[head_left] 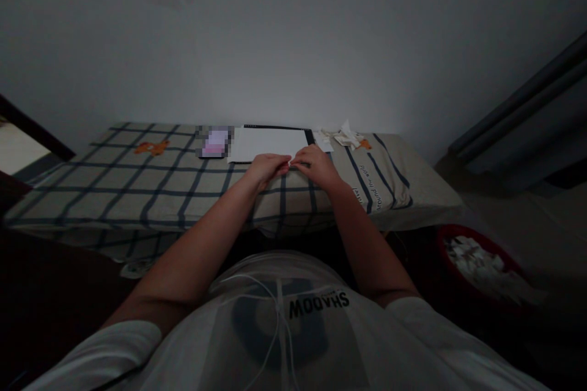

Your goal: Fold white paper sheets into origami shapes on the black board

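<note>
- At mid-bench, both hands meet fingertip to fingertip; left hand [266, 168] and right hand [316, 166] are each curled, knuckles up.
- Between the fingertips: a small white paper piece [290, 162], pinched from both sides. It is too small and dim to make out its shape or folds.
- Paper piece sits just above the checked cloth [137, 186], at the near edge of a white sheet [268, 143]. Cannot tell whether it touches the cloth.
- Both forearms are bare, reaching forward from a white shirt [293, 330] with dark print; thin white cord hangs down its front.
- White sheet lies flat just beyond the hands, with a dark border showing along its far and right edges.
- Left of the sheet, just beside it: a flat phone-like object [214, 142], its face blurred out, pinkish glow.
- Right of the sheet, near the right hand: a loose heap of pale paper bits [342, 136], some sticking up.
- Cloth covers the bench [426, 198]: beige with dark blue grid lines, an orange motif [152, 147] toward the far left, and a line of text on the right overhang.
- Bench stands against a plain grey wall [293, 36].
- Low on the right, well apart from the hands: a red basket [443, 244] on the floor, holding many white paper pieces.
- Lighting dim throughout; lower left corner is too dark to read.
</note>
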Motion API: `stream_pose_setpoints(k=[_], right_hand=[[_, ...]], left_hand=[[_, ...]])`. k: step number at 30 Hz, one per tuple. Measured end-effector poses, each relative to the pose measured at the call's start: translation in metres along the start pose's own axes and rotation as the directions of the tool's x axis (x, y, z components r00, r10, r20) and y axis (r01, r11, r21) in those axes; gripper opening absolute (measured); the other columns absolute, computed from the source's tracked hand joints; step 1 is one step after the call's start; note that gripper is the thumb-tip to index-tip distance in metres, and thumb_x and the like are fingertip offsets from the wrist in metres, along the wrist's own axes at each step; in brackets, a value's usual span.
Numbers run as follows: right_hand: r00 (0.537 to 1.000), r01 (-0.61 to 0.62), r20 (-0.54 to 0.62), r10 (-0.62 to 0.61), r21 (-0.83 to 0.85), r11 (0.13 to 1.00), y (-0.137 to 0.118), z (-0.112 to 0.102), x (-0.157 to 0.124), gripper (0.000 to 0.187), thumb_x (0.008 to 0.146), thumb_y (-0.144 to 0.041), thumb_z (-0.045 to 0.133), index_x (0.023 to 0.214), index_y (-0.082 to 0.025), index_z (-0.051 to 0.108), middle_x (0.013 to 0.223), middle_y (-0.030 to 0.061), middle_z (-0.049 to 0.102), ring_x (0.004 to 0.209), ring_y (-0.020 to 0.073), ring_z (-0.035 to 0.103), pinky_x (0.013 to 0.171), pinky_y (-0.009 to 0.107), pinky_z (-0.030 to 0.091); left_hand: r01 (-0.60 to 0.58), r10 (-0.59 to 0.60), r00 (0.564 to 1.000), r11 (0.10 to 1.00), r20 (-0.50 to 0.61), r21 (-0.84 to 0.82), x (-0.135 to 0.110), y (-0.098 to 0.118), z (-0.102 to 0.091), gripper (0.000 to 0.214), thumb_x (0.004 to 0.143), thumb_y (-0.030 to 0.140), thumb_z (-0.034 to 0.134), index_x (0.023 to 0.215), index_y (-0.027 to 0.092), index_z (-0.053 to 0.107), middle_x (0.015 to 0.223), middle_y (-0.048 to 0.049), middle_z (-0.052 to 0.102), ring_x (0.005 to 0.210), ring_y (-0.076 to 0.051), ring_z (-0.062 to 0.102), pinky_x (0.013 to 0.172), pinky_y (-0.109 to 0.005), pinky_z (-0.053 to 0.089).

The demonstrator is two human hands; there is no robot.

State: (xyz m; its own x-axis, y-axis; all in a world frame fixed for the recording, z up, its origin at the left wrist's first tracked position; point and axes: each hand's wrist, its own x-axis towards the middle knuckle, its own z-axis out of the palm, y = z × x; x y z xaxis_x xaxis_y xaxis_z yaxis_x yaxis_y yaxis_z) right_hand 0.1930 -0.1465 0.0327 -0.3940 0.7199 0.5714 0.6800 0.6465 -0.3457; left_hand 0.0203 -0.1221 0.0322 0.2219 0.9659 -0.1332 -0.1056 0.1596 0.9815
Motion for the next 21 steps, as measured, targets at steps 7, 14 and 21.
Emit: stream_pose_setpoints(k=[7, 14, 21], right_hand=[[0.992, -0.084, -0.08, 0.095, 0.131, 0.988, -0.003, -0.002, -0.004, 0.008, 0.087, -0.028, 0.07, 0.082, -0.025, 0.075, 0.09, 0.0031, 0.072, 0.09, 0.0186, 0.062, 0.087, 0.035, 0.047], [0.945, -0.225, -0.178, 0.275, 0.261, 0.939, 0.001, 0.002, -0.002, 0.01, 0.086, -0.022, 0.067, 0.089, -0.018, 0.076, 0.089, 0.0059, 0.073, 0.082, 0.017, 0.064, 0.076, 0.031, 0.048], [0.962, -0.238, -0.073, 0.264, 0.253, 0.938, 0.002, 0.004, -0.002, 0.009, 0.085, -0.016, 0.064, 0.082, -0.017, 0.072, 0.086, 0.0059, 0.072, 0.082, 0.0174, 0.064, 0.077, 0.031, 0.047]], left_hand=[[-0.132, 0.13, 0.991, 0.985, 0.021, 0.113, 0.002, -0.005, -0.007, 0.015, 0.069, 0.03, 0.075, 0.066, 0.015, 0.071, 0.064, -0.0003, 0.067, 0.06, -0.01, 0.057, 0.065, -0.023, 0.047], [-0.382, 0.351, 0.922, 0.76, 0.162, 0.526, 0.0, -0.005, -0.014, 0.032, 0.076, 0.045, 0.067, 0.079, 0.014, 0.078, 0.063, -0.0019, 0.069, 0.062, -0.015, 0.059, 0.063, -0.026, 0.042], [-0.519, 0.453, 0.848, 0.613, 0.273, 0.595, 0.0, -0.004, -0.012, 0.026, 0.08, 0.037, 0.064, 0.082, 0.015, 0.078, 0.079, -0.0051, 0.076, 0.076, -0.018, 0.066, 0.072, -0.027, 0.046]])
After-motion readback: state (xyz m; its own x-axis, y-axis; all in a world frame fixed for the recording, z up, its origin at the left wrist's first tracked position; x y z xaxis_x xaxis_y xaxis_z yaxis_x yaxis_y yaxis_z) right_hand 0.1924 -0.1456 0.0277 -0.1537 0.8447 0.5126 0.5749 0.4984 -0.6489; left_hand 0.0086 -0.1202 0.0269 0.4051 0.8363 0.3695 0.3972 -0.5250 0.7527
